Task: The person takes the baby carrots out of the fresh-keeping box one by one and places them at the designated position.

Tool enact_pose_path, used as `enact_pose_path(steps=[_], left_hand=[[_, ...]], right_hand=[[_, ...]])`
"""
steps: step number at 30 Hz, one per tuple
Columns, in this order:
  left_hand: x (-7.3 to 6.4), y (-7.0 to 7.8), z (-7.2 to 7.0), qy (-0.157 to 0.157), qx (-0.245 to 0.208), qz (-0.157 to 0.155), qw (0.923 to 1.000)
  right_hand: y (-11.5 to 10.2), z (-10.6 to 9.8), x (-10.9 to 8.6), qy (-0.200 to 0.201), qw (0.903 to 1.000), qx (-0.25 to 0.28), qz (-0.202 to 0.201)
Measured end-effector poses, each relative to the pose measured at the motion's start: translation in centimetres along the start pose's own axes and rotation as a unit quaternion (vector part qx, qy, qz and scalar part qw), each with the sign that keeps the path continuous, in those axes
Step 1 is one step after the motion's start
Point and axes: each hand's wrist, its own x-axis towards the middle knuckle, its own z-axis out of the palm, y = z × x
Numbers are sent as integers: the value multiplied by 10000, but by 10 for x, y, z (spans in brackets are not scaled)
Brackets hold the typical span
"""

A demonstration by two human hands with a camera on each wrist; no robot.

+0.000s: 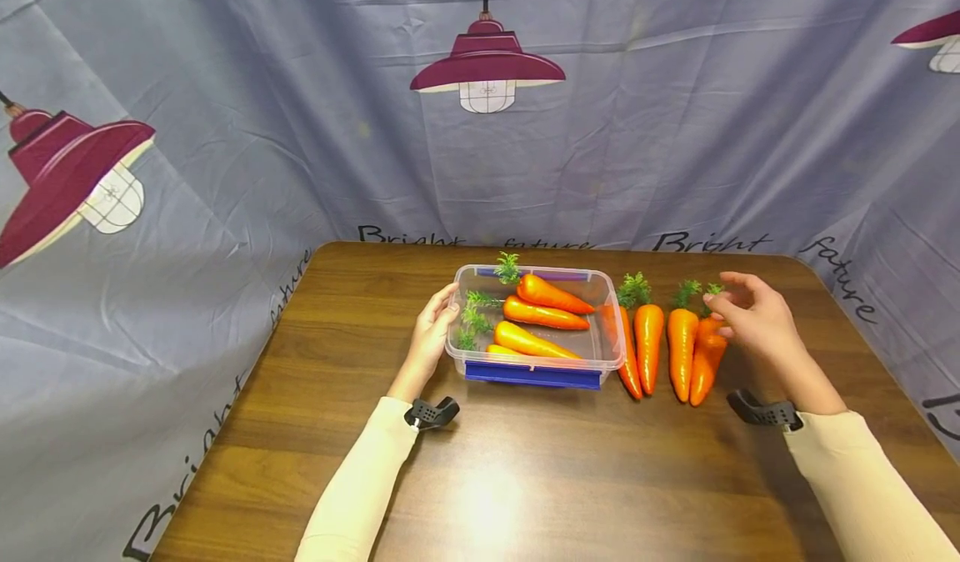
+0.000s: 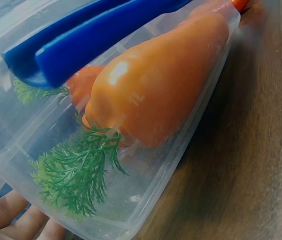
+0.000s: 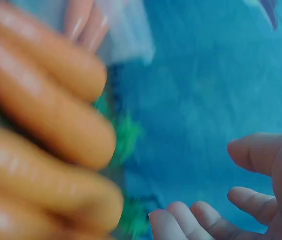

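Note:
A clear plastic container (image 1: 536, 363) with a blue clip (image 1: 532, 375) along its near side sits on the table, several orange carrots (image 1: 546, 313) lying inside it. My left hand (image 1: 431, 328) holds the container's left end, its fingers on the outside of the wall in the left wrist view. Right of the container, more carrots (image 1: 682, 353) lie side by side, green tops toward the back. Over the tops of the rightmost pair is my right hand (image 1: 757, 316), thumb and fingers apart with nothing between them, as the right wrist view (image 3: 220, 215) also shows.
The brown wooden table (image 1: 360, 462) ends at a grey-blue curtain (image 1: 360, 128) printed with lamps and lettering, which hangs at the back and both sides. The leftmost loose carrot (image 1: 630, 362) lies right against the container's right end.

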Motion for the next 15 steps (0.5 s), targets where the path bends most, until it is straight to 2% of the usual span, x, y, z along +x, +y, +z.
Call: enact_pose_path(steps=[4,7,15], left_hand=[[0,0,-2,33,-27,-14,10000],[1,0,-2,35,-44,-22,10000],[0,0,-1,-35,31,29,10000]], right_hand=[[-31,19,5,-227,9987,239,-382],[-53,35,7,-457,9972,230,-548],[-89,72,14,-1262,9897,-2,-679]])
